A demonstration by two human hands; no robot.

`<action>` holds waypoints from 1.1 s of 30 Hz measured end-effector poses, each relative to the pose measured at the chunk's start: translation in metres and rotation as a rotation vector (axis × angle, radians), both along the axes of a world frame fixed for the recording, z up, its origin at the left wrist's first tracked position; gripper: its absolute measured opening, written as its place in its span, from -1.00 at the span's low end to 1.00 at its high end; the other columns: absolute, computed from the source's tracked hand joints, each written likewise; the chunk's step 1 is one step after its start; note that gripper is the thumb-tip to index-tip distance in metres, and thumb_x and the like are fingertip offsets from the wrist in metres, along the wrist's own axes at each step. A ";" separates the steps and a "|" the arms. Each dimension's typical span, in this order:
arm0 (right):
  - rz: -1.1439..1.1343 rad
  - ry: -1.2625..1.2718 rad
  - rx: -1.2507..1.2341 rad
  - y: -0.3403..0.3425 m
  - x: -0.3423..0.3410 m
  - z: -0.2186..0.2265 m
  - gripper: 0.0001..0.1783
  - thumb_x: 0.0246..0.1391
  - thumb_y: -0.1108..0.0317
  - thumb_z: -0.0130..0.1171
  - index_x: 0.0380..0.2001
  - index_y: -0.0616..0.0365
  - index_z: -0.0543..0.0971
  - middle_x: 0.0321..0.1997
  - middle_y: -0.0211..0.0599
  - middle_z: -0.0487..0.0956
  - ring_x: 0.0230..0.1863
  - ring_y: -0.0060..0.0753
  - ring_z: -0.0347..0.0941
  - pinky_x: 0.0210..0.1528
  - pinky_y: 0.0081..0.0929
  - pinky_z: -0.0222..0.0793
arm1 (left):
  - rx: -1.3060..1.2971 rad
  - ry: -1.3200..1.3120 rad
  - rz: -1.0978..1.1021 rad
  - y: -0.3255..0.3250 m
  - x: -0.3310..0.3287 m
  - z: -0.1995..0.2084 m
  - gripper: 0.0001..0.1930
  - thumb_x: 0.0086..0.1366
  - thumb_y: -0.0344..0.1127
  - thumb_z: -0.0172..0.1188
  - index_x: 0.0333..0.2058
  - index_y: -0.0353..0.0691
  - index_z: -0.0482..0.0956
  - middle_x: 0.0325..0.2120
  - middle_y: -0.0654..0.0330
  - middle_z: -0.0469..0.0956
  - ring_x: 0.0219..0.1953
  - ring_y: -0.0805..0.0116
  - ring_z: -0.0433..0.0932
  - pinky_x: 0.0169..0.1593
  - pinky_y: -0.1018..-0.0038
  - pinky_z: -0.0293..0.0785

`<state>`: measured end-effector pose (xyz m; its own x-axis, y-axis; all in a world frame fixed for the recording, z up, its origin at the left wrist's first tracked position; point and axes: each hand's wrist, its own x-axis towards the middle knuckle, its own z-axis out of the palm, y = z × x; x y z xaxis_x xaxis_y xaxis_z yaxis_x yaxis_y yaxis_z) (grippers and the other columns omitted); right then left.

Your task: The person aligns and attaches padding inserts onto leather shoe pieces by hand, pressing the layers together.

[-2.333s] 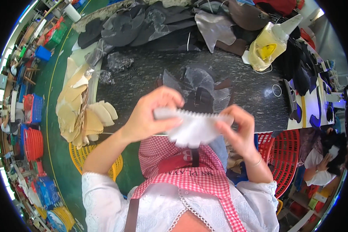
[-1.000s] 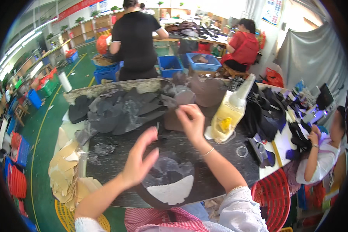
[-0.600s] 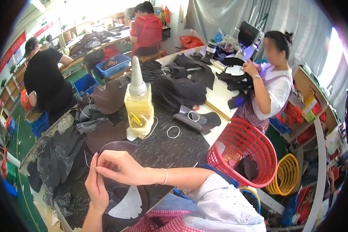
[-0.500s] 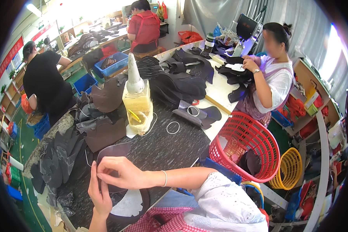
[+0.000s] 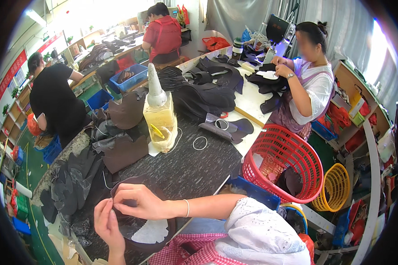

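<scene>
Both hands work at the edge of a dark curved shoe-upper piece (image 5: 150,182) low over the table's near left. My right hand (image 5: 139,201) pinches its rim between thumb and curled fingers. Beside it, my left hand (image 5: 108,223) has its fingertips pressed together on the same edge, close to the right fingertips. A white jagged-edged lining patch (image 5: 150,232) shows on the lower part of the dark material. Part of the piece is hidden behind my hands.
On the dark tabletop (image 5: 203,172) stands a yellowish glue container with a white cone (image 5: 157,101). Dark cut pieces (image 5: 70,181) pile at left. A white ring (image 5: 200,143) lies near the middle. At right are a red basket (image 5: 283,163), a yellow basket (image 5: 334,187) and a co-worker (image 5: 311,79).
The view has shifted slightly. My left fingers, stretched upward before, are now bent in on the edge. The dark piece's upper flap has come down behind my right hand.
</scene>
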<state>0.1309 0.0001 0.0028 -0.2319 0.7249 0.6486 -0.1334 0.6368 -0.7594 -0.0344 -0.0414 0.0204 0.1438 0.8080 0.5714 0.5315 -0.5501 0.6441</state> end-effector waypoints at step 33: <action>0.250 0.064 -0.389 -0.003 0.007 -0.002 -0.92 0.01 0.65 0.03 -0.46 0.34 0.53 -0.34 -0.23 0.61 -0.29 -0.53 0.53 -0.18 -0.56 0.47 | -0.304 -0.729 -0.046 0.004 0.010 -0.011 -0.89 0.29 -0.47 0.10 -0.23 -0.33 0.52 -0.26 0.16 0.59 -0.22 0.43 0.58 -0.12 0.54 0.49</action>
<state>0.1382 -0.0027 0.0007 -0.3990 0.8442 0.3579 -0.3006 0.2483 -0.9209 -0.0246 -0.0378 0.0090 -0.1445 0.9462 0.2894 -0.1017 -0.3052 0.9469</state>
